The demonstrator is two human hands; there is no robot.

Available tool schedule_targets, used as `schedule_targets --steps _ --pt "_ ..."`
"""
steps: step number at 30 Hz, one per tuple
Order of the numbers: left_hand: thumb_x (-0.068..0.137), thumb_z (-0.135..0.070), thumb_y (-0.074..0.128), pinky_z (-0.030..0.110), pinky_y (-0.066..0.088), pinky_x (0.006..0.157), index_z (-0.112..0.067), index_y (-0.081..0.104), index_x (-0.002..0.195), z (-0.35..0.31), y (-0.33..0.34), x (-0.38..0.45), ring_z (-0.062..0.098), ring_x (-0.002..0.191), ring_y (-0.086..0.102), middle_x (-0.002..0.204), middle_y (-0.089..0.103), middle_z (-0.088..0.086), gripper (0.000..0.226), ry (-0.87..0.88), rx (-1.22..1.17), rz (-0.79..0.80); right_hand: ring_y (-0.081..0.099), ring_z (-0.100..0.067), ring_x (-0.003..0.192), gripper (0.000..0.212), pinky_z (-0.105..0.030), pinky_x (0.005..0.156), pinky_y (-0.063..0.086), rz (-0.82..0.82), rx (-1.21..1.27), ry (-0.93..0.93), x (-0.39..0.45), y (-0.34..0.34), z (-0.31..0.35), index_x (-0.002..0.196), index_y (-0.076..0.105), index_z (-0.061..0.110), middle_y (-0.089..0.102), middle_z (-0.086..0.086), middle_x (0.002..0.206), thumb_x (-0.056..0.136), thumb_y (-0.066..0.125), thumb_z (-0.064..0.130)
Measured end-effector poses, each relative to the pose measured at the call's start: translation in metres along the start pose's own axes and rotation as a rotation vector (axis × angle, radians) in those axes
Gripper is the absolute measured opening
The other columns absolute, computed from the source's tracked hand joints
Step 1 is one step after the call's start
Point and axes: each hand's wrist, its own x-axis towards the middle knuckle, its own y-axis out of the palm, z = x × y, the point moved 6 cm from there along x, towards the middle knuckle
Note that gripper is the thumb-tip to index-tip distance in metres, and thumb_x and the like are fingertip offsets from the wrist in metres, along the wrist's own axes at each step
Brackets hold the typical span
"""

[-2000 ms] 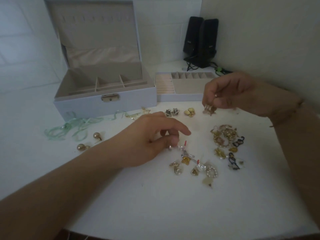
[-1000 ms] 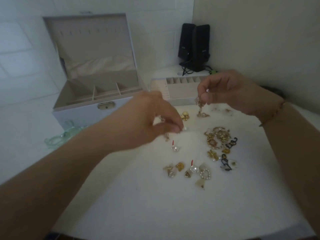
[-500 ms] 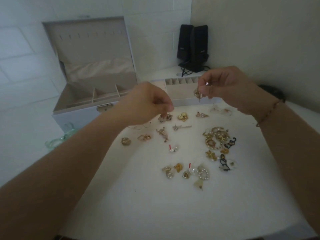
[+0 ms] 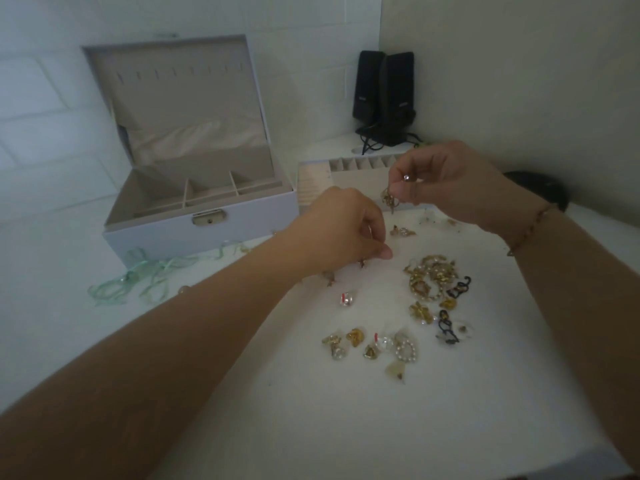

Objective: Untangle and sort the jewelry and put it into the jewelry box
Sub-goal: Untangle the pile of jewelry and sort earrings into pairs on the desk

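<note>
- The right hand (image 4: 446, 183) is raised above the far right part of the tabletop (image 4: 311, 410), its fingers (image 4: 403, 192) pressed together in a pinch on a small gold earring (image 4: 388, 199) that hangs down from them, long axis near upright, pointed end toward the tabletop
- The left hand (image 4: 341, 235) is lower and nearer the middle, knuckles up, thumb and forefinger closed at the tip; a small gold piece (image 4: 362, 263) shows just under them, but whether it is pinched or merely touched I cannot tell
- The hanging earring lies just up and to the right of the left hand, the two hands near but apart; the removable tray (image 4: 313, 183) sits directly behind both hands, so the right hand is the nearer one to it
- A lone gold earring (image 4: 401, 232) lies on the tabletop between the hands, below the hanging one and probably its match
- The tangled gold cluster (image 4: 429, 277) lies toward the right edge, with loose small pieces (image 4: 370, 346) in a row nearer the front edge
- The open jewelry box (image 4: 194, 206) stands at the far left, its compartments showing nothing inside, well apart from the right hand and closer to the left
- Green ribbon (image 4: 138, 277) trails in front of the box; black speakers (image 4: 384, 95) stand in the far corner
</note>
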Motion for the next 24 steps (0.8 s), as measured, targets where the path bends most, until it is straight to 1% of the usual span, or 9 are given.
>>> schedule_targets --steps 4,8,12,14,17,18,20,22,24 --pt "0.072 -0.038 0.083 0.008 0.041 0.058 -0.021 0.074 0.086 0.004 0.003 0.001 0.001 0.063 0.058 0.068 0.065 -0.012 0.024 0.0 0.009 -0.018 0.06 0.0 0.069 0.014 -0.011 0.068 0.048 0.016 -0.002 -0.017 0.0 0.001 0.0 0.077 0.067 0.022 0.068 0.015 0.069 0.083 0.069 0.009" --pt "0.075 -0.043 0.079 0.003 0.038 0.056 -0.023 0.074 0.089 0.003 0.002 -0.004 -0.002 0.064 0.055 0.078 0.067 -0.01 0.025 0.052 0.031 -0.009 0.061 -0.009 0.075 0.013 -0.022 0.074 0.051 0.068 0.066 -0.022 -0.001 -0.003 0.001 0.078 0.067 0.021 0.068 0.008 0.074 0.082 0.07 0.009" --pt "0.086 -0.041 0.068 0.009 0.043 0.061 -0.026 0.073 0.087 0.011 -0.02 -0.019 0.003 0.069 0.06 0.079 0.067 -0.017 0.016 0.096 -0.012 -0.133 0.061 -0.009 0.068 0.009 -0.02 0.064 0.05 0.164 0.221 -0.019 -0.005 -0.007 0.002 0.075 0.07 0.023 0.068 0.006 0.071 0.076 0.071 0.015" --pt "0.088 -0.041 0.065 0.01 0.043 0.063 -0.03 0.072 0.09 0.018 -0.024 -0.024 0.004 0.075 0.061 0.084 0.066 -0.019 0.013 0.069 0.03 -0.122 0.06 -0.007 0.063 0.01 -0.015 0.06 0.048 0.192 0.146 0.003 -0.007 -0.01 0.003 0.077 0.069 0.017 0.068 0.004 0.068 0.078 0.072 0.007" --pt "0.087 -0.04 0.066 0.02 0.047 0.075 -0.03 0.07 0.104 0.019 -0.014 -0.026 0.005 0.084 0.061 0.096 0.067 -0.016 0.02 0.095 0.108 -0.054 0.055 0.003 0.044 0.005 -0.004 0.045 0.039 0.244 -0.096 0.07 -0.012 -0.011 -0.001 0.079 0.069 0.005 0.066 0.012 0.057 0.081 0.069 0.0" --pt "0.087 -0.041 0.066 0.023 0.048 0.08 -0.029 0.069 0.109 0.018 -0.008 -0.026 0.006 0.089 0.06 0.101 0.067 -0.014 0.025 0.11 0.142 -0.027 0.055 0.005 0.044 0.005 -0.003 0.045 0.038 0.269 -0.164 0.082 -0.013 -0.01 -0.002 0.079 0.07 0.007 0.066 0.014 0.057 0.081 0.07 0.003" --pt "0.087 -0.043 0.066 0.029 0.049 0.087 -0.027 0.068 0.114 0.015 0.002 -0.025 0.009 0.094 0.059 0.107 0.067 -0.01 0.031 0.138 0.205 0.006 0.057 0.004 0.052 0.008 -0.003 0.053 0.039 0.321 -0.253 0.087 -0.013 -0.005 -0.006 0.078 0.071 0.016 0.069 0.013 0.065 0.081 0.072 0.009" --pt "0.086 -0.044 0.066 0.033 0.05 0.086 -0.027 0.07 0.111 0.012 0.006 -0.024 0.01 0.091 0.06 0.104 0.066 -0.008 0.03 0.174 0.208 -0.01 0.059 0.003 0.058 0.008 -0.003 0.058 0.04 0.342 -0.271 0.105 -0.011 -0.002 -0.009 0.077 0.071 0.019 0.072 0.009 0.071 0.08 0.073 0.012" --pt "0.086 -0.041 0.067 0.033 0.051 0.082 -0.028 0.072 0.105 0.01 0.006 -0.023 0.009 0.086 0.06 0.097 0.066 -0.009 0.023 0.199 0.182 -0.03 0.06 0.003 0.06 0.007 -0.004 0.061 0.041 0.358 -0.295 0.108 -0.01 0.0 -0.01 0.077 0.071 0.021 0.071 0.01 0.071 0.08 0.073 0.015"
